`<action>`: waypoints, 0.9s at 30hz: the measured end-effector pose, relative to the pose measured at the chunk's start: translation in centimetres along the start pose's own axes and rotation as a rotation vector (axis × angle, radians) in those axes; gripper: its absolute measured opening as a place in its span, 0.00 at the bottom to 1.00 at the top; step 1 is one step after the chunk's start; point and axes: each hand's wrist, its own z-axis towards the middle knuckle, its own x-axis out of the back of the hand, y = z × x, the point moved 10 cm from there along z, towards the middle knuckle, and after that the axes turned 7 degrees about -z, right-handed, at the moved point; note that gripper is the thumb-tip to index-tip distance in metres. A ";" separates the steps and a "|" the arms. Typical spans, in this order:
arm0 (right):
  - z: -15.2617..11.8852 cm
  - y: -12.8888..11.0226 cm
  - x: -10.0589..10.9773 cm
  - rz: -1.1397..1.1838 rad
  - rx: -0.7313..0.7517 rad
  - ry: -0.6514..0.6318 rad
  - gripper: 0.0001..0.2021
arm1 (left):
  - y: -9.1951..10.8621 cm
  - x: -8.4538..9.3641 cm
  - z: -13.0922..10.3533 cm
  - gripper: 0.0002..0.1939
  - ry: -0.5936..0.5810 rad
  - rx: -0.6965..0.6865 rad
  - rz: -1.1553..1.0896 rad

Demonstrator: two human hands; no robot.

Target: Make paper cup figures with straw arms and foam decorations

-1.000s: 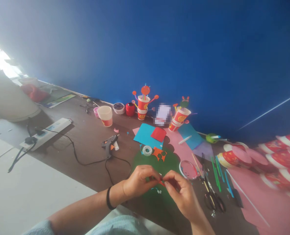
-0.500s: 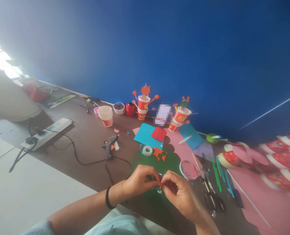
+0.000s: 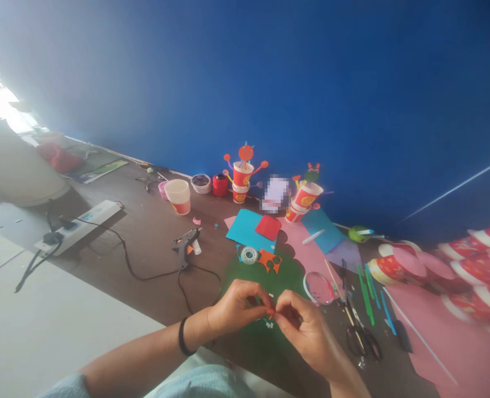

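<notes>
My left hand (image 3: 240,305) and my right hand (image 3: 300,323) meet at the fingertips over a green sheet (image 3: 232,271). Both are closed in a pinch on a small orange-red piece (image 3: 272,315), mostly hidden by the fingers; its exact kind I cannot make out. Tiny white bits (image 3: 269,325) lie on the sheet just below. Beyond my fingers are an orange scrap with round cut-outs (image 3: 274,264) and a white ring-shaped roll (image 3: 249,255). To the right of my right hand lies a clear tape ring (image 3: 306,287).
A glue gun (image 3: 183,247) with its cord lies left, wired toward a power strip (image 3: 99,215). Scissors (image 3: 367,342) and green straws (image 3: 365,296) are at right. Decorated cups (image 3: 242,176) and a plain-rimmed cup (image 3: 180,205) stand near the blue wall. More red cups (image 3: 477,265) lie far right.
My right fingertips have shifted slightly to the right, and a little more of the orange-red piece shows between the hands. The surrounding things stay put.
</notes>
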 end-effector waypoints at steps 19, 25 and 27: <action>-0.1 -0.4 0.2 0.013 0.005 -0.046 0.06 | 0.5 -0.4 0.1 0.08 -0.048 -0.043 0.066; -0.1 -0.6 0.3 -0.157 -0.020 -0.075 0.06 | 0.5 -0.7 0.1 0.08 -0.100 -0.041 0.115; -0.1 -0.7 0.3 -0.203 -0.011 -0.072 0.06 | 0.6 -0.7 0.1 0.08 -0.112 -0.036 0.125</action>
